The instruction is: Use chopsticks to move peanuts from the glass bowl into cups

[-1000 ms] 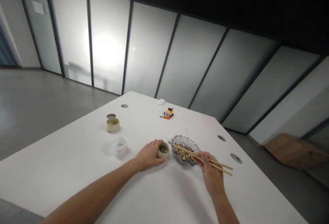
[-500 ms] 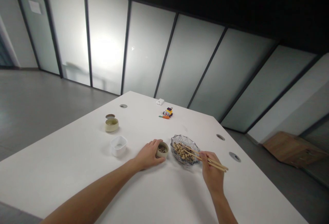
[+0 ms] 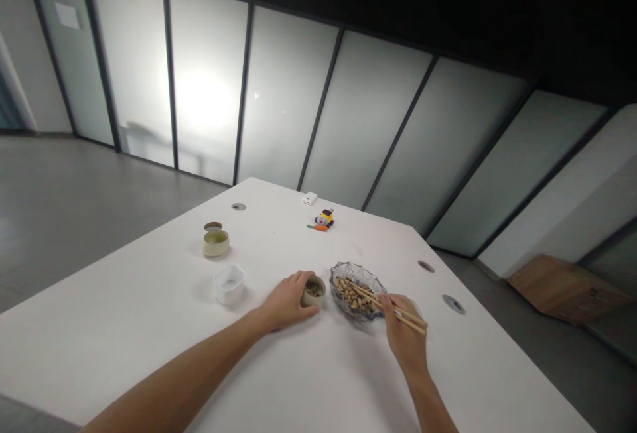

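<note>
My left hand (image 3: 286, 300) is curled round a small beige cup (image 3: 314, 291) that has dark bits inside. Just to its right stands a clear glass bowl (image 3: 357, 298) full of peanuts. My right hand (image 3: 404, 335) grips a pair of wooden chopsticks (image 3: 384, 304), and their tips reach down among the peanuts near the bowl's left side. Both forearms stretch in from the bottom of the view over the white table (image 3: 149, 327).
A white square container (image 3: 229, 284) sits left of the cup, and further back a beige bowl (image 3: 215, 243) with its lid beside it. A small toy (image 3: 324, 219) and a white box (image 3: 309, 198) lie near the far edge. Round cable holes mark the table's right side.
The chopsticks have drawn in and lowered, their tips going deeper into the peanuts. My left hand has stayed on the cup.
</note>
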Demonstrator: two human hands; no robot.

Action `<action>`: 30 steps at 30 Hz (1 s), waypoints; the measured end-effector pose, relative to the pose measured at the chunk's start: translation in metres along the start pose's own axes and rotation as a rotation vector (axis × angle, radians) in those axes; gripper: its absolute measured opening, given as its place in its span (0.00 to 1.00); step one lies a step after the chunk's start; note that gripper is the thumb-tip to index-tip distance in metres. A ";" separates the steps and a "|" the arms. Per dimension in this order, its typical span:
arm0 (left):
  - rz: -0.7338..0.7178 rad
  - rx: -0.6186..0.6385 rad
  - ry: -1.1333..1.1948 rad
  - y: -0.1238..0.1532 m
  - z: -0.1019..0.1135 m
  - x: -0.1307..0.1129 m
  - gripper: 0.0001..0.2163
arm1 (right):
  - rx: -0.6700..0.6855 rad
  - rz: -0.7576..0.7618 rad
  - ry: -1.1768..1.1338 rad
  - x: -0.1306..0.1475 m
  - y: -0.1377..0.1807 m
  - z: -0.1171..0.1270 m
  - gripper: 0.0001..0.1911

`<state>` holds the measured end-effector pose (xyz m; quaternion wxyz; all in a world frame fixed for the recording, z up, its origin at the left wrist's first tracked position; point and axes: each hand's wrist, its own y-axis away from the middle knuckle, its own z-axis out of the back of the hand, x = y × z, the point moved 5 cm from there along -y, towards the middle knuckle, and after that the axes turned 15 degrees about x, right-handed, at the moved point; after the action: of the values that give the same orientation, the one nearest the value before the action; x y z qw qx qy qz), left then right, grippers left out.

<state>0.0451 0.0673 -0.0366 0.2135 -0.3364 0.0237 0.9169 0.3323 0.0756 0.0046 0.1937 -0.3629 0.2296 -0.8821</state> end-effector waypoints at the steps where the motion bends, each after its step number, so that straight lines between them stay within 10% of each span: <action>1: -0.001 -0.001 -0.001 0.000 0.000 0.000 0.33 | -0.005 -0.005 -0.002 0.000 0.000 0.001 0.30; 9: 0.000 0.006 -0.006 0.000 0.000 0.002 0.33 | -0.085 -0.119 -0.114 -0.010 0.001 0.006 0.28; 18: 0.013 0.004 0.005 0.000 0.001 0.000 0.34 | -0.131 -0.176 -0.882 -0.023 0.000 -0.015 0.19; 30: 0.015 0.006 0.007 -0.001 0.000 0.000 0.33 | -0.061 -0.082 -0.260 -0.004 0.003 0.003 0.24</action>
<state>0.0454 0.0682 -0.0372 0.2077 -0.3387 0.0299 0.9172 0.3373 0.0745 0.0031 0.1744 -0.4891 0.2140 -0.8274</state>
